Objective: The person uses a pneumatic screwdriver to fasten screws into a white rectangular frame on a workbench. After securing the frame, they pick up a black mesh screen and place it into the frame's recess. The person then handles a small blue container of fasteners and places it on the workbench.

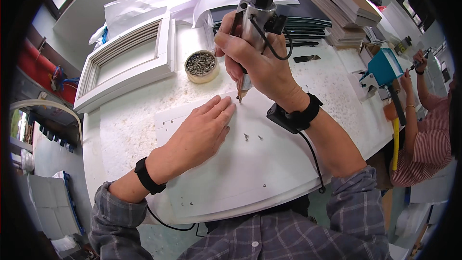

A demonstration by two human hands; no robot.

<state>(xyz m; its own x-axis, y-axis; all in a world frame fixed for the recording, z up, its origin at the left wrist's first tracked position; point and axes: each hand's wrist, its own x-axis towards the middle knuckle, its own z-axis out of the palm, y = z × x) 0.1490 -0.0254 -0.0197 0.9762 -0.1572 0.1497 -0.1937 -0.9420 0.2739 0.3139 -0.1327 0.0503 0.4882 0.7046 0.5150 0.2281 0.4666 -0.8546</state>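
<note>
My right hand [264, 65] is wrapped round an upright silver power screwdriver [253, 28]. Its brass-coloured nose points down at the far edge of a white panel [231, 168], and its tip seems to meet the panel there. Flat on the panel lies my left hand [204, 127], fingers stretched out, with the fingertips close beside the screwdriver's tip. Two loose screws [247, 136] rest on the panel to the right of my left hand. Small screw heads or holes dot the panel near its edges. Beyond my left hand stands a round tub [206, 78] full of screws.
Stacked white frames [166, 55] lie at the table's left. White sheets [149, 2], dark folders [313, 17] and a stack of boards [337, 5] line the back. At right are a teal box-shaped device [385, 66] and another person in a striped shirt [428, 149]. Debris speckles the table.
</note>
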